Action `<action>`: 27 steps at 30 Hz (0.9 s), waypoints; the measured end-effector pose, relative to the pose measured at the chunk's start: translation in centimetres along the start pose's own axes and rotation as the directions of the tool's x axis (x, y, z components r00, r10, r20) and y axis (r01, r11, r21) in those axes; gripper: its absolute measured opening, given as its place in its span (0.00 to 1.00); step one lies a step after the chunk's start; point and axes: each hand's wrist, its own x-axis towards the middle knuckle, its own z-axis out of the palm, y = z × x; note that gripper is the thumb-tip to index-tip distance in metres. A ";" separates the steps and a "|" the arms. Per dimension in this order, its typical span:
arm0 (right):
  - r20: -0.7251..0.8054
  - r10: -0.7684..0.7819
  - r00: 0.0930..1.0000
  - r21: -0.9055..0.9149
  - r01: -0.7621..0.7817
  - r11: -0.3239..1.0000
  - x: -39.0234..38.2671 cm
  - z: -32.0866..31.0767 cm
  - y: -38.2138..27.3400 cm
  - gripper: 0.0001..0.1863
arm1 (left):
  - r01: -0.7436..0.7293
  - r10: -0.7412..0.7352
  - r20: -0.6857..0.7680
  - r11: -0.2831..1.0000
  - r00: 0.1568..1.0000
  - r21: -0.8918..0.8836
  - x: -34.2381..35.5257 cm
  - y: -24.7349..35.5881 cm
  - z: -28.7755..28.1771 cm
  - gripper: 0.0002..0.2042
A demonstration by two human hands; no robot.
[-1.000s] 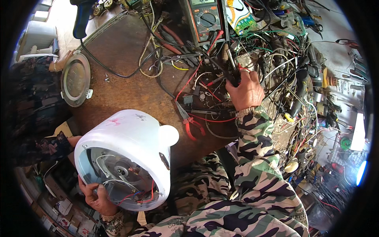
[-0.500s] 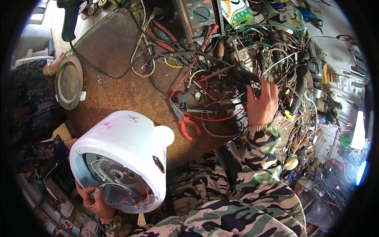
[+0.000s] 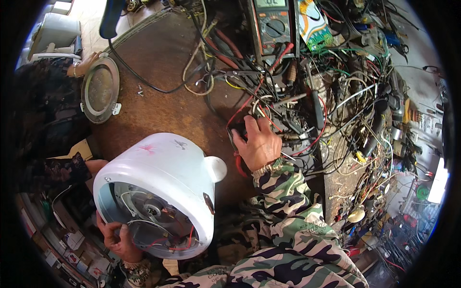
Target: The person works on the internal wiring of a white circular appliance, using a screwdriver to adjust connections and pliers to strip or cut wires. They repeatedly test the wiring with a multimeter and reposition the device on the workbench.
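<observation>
A white rice cooker body point(image 3: 163, 163) with printed flowers lies tilted on its side at the near edge of the bench, its open underside toward me. Inside show wires and a round metal part point(image 3: 152, 210). My left hand point(image 3: 116, 237) is closed on the lower left rim, fingertips at the opening. Right of the cooker, my right hand point(image 3: 259, 146) reaches down over red-handled pliers point(image 3: 240, 166), thumb and fingers closed around them; the hand hides much of the tool. A dark-handled screwdriver point(image 3: 315, 105) lies beyond it among the wires.
Another person's hand point(image 3: 87, 65) holds a round metal plate point(image 3: 101, 91) at the left bench edge; a second hand point(image 3: 97, 165) is behind the cooker. A multimeter point(image 3: 274, 30) stands at the back. Tangled wires point(image 3: 345, 105) and tools cover the right side. Small screws point(image 3: 140, 91) lie on the bench point(image 3: 153, 108).
My right hand has let go of the screwdriver on the wire pile and moved left and nearer, onto the pliers. My left hand stays on the cooker. The whole view has shifted slightly.
</observation>
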 end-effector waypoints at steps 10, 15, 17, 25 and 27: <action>-0.039 -0.068 0.997 0.034 0.069 0.997 5.1 -2.8 -1.7 0.29 | 0.022 -0.022 0.000 0.999 1.000 -0.024 0.4 1.1 0.6 0.04; 0.115 -0.073 0.991 -0.065 0.081 0.995 10.2 1.5 -2.7 0.30 | 0.058 -0.058 0.018 0.998 0.998 0.034 0.5 1.0 0.2 0.08; 0.135 -0.066 0.989 -0.057 0.074 0.996 11.0 2.5 -2.3 0.27 | 0.013 -0.015 0.022 0.998 1.000 0.059 0.6 1.1 0.3 0.09; 0.265 -0.068 0.962 -0.138 0.108 0.985 8.6 -1.9 -1.4 0.15 | 0.035 -0.035 0.012 0.999 0.999 -0.026 0.7 1.2 0.8 0.09; 0.190 -0.148 0.971 -0.044 0.159 0.986 9.5 -0.5 -1.3 0.14 | 0.054 -0.054 -0.035 0.999 0.998 -0.009 -0.3 2.0 0.9 0.09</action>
